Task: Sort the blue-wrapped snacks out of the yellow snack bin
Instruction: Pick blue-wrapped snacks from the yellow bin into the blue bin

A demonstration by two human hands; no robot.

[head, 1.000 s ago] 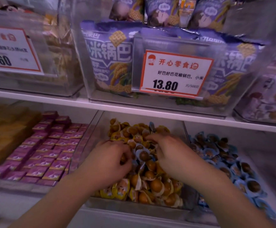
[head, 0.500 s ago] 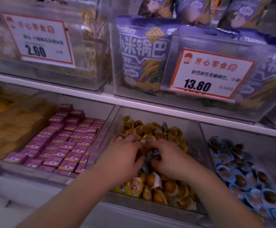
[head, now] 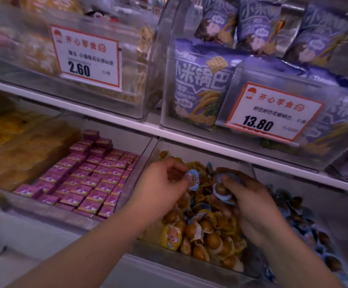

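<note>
The yellow snack bin (head: 189, 261) is a clear bin on the lower shelf, heaped with yellow-wrapped round snacks (head: 206, 235). Both hands are lifted just above the heap. My left hand (head: 164, 188) pinches a blue-wrapped snack (head: 192, 179) between thumb and fingers. My right hand (head: 250, 200) grips several blue-wrapped snacks (head: 221, 191) with curled fingers. Another blue wrapper (head: 197, 214) shows among the yellow ones below. The neighbouring bin to the right holds blue-wrapped snacks (head: 306, 221).
Left of the yellow bin lies a bin of small purple boxes (head: 86, 179), then yellow packets (head: 13, 146). The white shelf edge (head: 189, 140) hangs close above the hands, carrying clear bins with purple bags (head: 200, 88) and price tags (head: 272, 113).
Both hands have lifted out of the heap, each now with blue-wrapped snacks in its fingers. The view has shifted left, so the bins sit further right in frame.
</note>
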